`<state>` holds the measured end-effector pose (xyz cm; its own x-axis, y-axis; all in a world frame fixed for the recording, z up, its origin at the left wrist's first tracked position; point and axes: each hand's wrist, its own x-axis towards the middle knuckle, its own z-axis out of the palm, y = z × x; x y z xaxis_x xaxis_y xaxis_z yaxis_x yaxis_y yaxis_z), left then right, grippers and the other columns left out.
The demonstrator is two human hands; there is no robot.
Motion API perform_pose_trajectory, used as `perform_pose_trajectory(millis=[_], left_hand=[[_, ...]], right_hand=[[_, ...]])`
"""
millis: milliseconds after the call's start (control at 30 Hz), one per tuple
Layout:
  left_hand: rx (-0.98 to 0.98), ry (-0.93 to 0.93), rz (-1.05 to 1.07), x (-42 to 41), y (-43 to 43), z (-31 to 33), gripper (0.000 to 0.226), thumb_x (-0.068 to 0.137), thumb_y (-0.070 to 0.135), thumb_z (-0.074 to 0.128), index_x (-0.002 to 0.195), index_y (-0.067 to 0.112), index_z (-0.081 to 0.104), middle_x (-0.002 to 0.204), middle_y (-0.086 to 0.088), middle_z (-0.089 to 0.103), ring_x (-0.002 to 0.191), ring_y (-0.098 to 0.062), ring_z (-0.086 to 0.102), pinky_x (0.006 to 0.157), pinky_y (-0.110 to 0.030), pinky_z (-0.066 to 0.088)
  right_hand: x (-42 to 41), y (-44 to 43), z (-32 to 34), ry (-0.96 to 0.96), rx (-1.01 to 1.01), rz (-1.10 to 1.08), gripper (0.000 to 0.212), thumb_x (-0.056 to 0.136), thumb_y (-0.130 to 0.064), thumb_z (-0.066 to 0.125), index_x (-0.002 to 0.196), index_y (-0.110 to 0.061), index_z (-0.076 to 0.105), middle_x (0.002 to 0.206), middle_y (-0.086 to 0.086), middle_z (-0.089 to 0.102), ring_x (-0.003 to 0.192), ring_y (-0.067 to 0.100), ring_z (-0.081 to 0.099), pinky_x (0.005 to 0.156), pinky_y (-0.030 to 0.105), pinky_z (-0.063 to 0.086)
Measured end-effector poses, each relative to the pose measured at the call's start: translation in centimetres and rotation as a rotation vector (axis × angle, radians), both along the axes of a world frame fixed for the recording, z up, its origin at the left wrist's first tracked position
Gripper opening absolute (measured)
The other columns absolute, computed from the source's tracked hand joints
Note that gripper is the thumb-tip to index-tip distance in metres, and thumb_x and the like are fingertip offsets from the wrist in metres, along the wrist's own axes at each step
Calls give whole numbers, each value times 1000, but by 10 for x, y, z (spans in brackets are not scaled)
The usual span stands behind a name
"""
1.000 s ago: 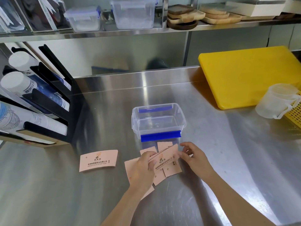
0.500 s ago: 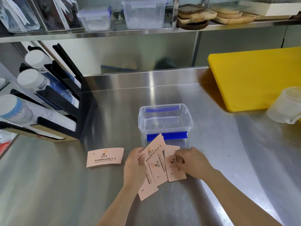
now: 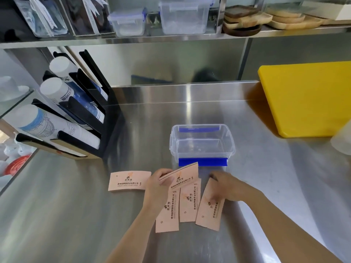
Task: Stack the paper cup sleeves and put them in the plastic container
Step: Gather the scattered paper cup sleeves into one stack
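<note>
Several flat pink paper cup sleeves lie on the steel counter in front of an open clear plastic container (image 3: 202,147) with blue clips. My left hand (image 3: 157,188) pinches one sleeve (image 3: 182,177) and holds it tilted above the others. My right hand (image 3: 226,186) rests fingers-down on the rightmost sleeve (image 3: 208,211). Two more sleeves (image 3: 168,215) (image 3: 189,204) lie side by side between my hands. Another sleeve (image 3: 129,181) lies apart at the left. The container holds nothing.
A black rack (image 3: 81,118) of stacked paper cups stands at the left. A yellow cutting board (image 3: 307,99) leans at the back right, with a translucent jug (image 3: 341,141) at the right edge. A shelf above carries plastic boxes (image 3: 182,14) and wooden trays (image 3: 266,18).
My left hand has lifted one sleeve off the pile. My right hand has slid the rightmost sleeve out to the right, spreading the sleeves apart. The camera has shifted left.
</note>
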<state>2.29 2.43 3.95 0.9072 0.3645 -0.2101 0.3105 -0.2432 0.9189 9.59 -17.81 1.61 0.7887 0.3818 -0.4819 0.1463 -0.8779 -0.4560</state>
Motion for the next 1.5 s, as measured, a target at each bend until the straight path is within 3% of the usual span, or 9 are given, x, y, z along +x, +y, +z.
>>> perform_pose_trajectory(millis=[100,200,367,600,833,967,1133,1333,1500], left_hand=[[-21,16,21,1,-2,-3,18,88,5,51,91,17,64,88,4,67,79,-7,62,59,-20,46],[-15,-1,17,1,-3,-6,28,88,1,47,82,24,62,87,5,65,82,-11,60,61,-21,42],[-55,7,-15,2,-13,-6,33,93,3,42,81,29,59,86,6,65,73,-1,61,53,-19,44],[-204,-22,-5,3,-26,-7,34,96,7,36,84,23,64,95,-12,69,80,-21,64,61,-26,51],[-380,-108,61,-1,-45,-11,19,90,42,48,90,26,58,87,-4,67,78,-16,66,72,-33,53],[-218,-77,106,-1,-47,-15,7,87,26,60,90,31,57,93,2,62,74,1,62,69,-23,48],[-278,-44,-30,-4,-39,-15,39,75,4,71,99,29,53,96,-1,63,81,-15,64,72,-27,51],[-13,-78,-45,-8,-23,-9,36,79,-14,51,85,21,58,82,4,63,73,-6,61,55,-6,46],[-67,-125,162,-9,5,-12,36,81,-9,54,81,27,57,92,-2,64,92,-22,63,72,-32,55]], right_hand=[[6,-14,18,65,240,-93,16,75,-18,70,76,-18,55,90,-1,71,80,13,68,74,28,58],[12,-21,32,88,480,-236,16,78,-10,68,87,-1,58,92,16,69,70,18,65,56,26,51],[8,-16,24,8,352,-206,14,80,-10,66,89,-10,54,88,13,68,45,9,57,44,24,49],[3,-8,16,-61,203,-46,68,87,-15,56,142,-34,21,123,1,59,90,13,55,83,28,50],[2,-11,14,-116,234,6,40,85,-23,61,120,-27,41,118,-1,64,97,16,61,83,27,52],[1,-10,12,-218,164,77,16,84,-29,61,87,-21,47,104,2,65,82,15,56,72,26,49],[4,-13,5,-202,240,29,16,85,-29,61,91,-18,51,96,0,64,81,15,58,72,27,51],[3,-6,7,-90,330,52,26,80,-37,65,90,-23,47,90,-9,56,81,9,55,65,16,43],[-2,11,4,-137,336,-4,49,74,-43,69,114,-24,48,117,-5,58,106,15,55,92,32,49]])
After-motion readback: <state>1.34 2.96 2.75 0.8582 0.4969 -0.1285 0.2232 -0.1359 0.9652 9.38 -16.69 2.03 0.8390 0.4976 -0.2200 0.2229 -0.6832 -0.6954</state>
